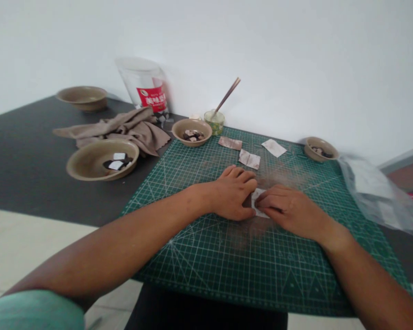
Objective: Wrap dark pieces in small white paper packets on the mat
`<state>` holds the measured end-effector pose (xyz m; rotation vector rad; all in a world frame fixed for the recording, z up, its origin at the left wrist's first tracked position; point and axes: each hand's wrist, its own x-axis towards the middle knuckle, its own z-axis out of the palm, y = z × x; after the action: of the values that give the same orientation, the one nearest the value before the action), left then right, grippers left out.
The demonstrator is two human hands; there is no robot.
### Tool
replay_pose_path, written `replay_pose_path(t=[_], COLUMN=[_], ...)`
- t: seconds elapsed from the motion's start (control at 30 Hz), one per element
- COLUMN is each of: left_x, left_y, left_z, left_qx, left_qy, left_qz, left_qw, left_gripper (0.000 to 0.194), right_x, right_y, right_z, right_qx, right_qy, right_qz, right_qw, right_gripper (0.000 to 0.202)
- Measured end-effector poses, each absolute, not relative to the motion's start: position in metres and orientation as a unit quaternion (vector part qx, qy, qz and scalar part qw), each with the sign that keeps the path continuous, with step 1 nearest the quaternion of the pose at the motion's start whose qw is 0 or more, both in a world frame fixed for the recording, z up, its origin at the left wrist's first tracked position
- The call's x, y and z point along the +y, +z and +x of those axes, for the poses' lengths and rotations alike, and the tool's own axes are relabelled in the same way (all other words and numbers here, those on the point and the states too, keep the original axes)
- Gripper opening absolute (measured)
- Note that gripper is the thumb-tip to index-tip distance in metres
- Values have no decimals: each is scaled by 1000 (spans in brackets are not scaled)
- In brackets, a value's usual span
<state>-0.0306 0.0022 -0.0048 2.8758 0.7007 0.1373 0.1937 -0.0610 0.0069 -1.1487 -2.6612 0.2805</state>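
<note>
A small piece of white, sandpaper-like sheet (258, 197) lies on the green cutting mat (199, 256). My left hand (232, 192) rests on the mat with its fingers apart, thumb and fingertips along the sheet's left edge. My right hand (289, 208) is over the sheet with fingers pinched together. Whatever sits between those fingertips is hidden; only a dark bit shows under them. Brown dust marks the mat around both hands. Beyond them lie a brown-stained piece (230, 143), a creased whitish piece (249, 159) and a cleaner white piece (274, 148).
Bowls with small dark and pale pieces stand at left (74, 165), centre back (177, 130) and right (309, 151). Another bowl (82, 96), a brown cloth (124, 128), a clear plastic jar (141, 75) and a green cup (215, 126) with sticks stand behind. A plastic bag (375, 192) overlaps the mat's right edge.
</note>
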Motion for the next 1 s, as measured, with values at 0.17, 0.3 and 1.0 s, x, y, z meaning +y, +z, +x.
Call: replay_pose_path(t=[0.17, 0.3, 1.0], left_x=[2, 1, 0], left_y=[-5, -5, -5], left_z=[-30, -30, -30], left_qx=[237, 236, 240], left_qy=[42, 44, 35], left_qz=[967, 967, 966], left_qw=[84, 86, 91], left_gripper=[51, 51, 53], right_x=[-59, -62, -59], right_y=[4, 3, 4], right_z=[195, 191, 198], right_qx=[-900, -915, -897], right_qy=[59, 82, 72], right_qz=[-414, -380, -426], right_qw=[121, 112, 94], right_gripper=[19, 18, 18])
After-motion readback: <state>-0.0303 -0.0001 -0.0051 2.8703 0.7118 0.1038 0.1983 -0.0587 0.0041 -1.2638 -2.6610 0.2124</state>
